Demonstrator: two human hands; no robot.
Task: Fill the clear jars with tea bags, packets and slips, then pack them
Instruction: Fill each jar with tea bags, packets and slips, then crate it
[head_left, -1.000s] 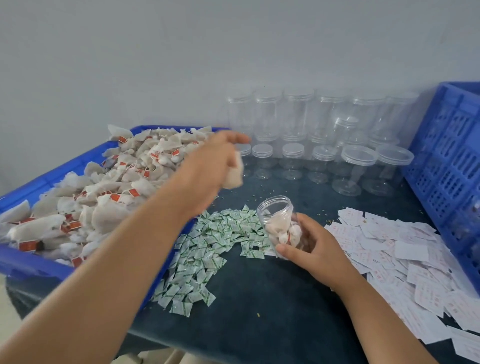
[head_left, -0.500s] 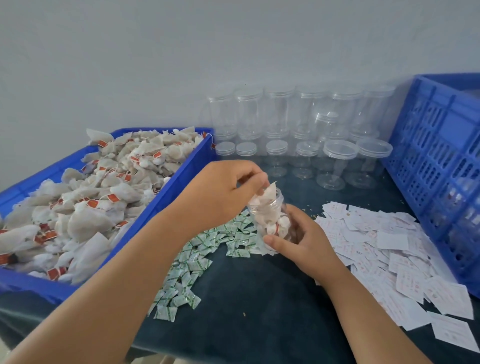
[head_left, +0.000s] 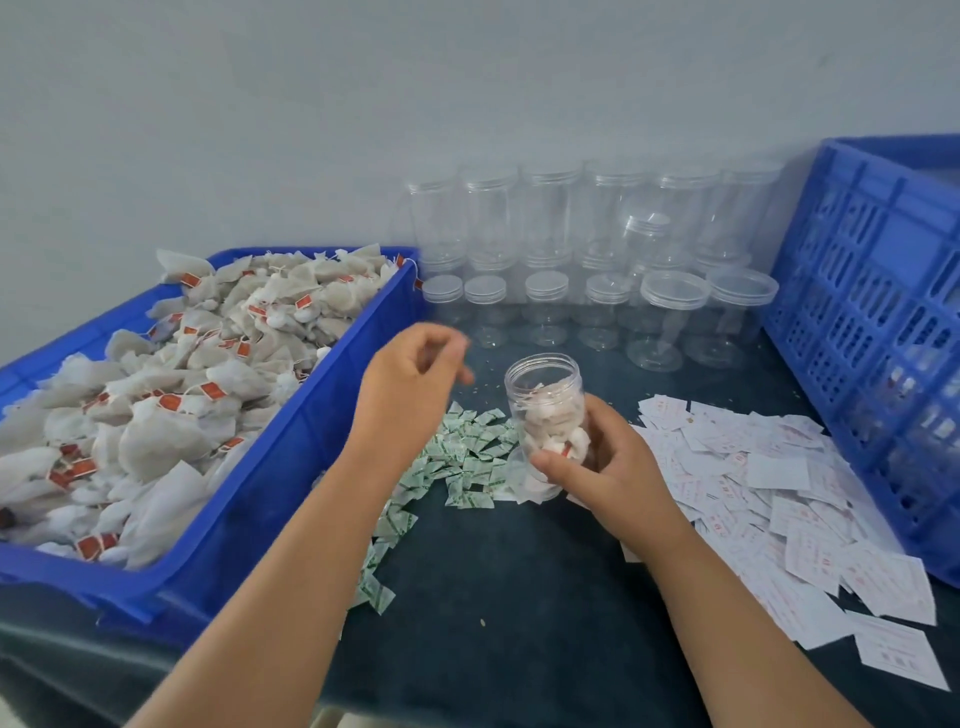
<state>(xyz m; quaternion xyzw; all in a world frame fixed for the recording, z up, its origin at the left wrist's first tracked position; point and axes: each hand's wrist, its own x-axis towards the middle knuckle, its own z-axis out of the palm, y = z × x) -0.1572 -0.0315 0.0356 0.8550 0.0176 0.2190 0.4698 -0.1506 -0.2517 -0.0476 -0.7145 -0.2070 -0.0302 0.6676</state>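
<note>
right hand (head_left: 610, 470) grips jar (head_left: 545, 395) at frame centre, mouth up for loading | left hand (head_left: 413, 374) beside it, fingers loosely curled, empty | tea bags (head_left: 171, 395) heaped in tray (head_left: 291, 467) at left

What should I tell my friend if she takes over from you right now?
The left hand is empty, fingers loose, over the packets.
The right hand grips the lidless jar.
Done: the jar is partly filled with tea bags; no packet or slip seen inside.
The bin is left, slips right, empty jars behind.
Left to do: probably top up, add a packet and a slip, close, pack.
</note>
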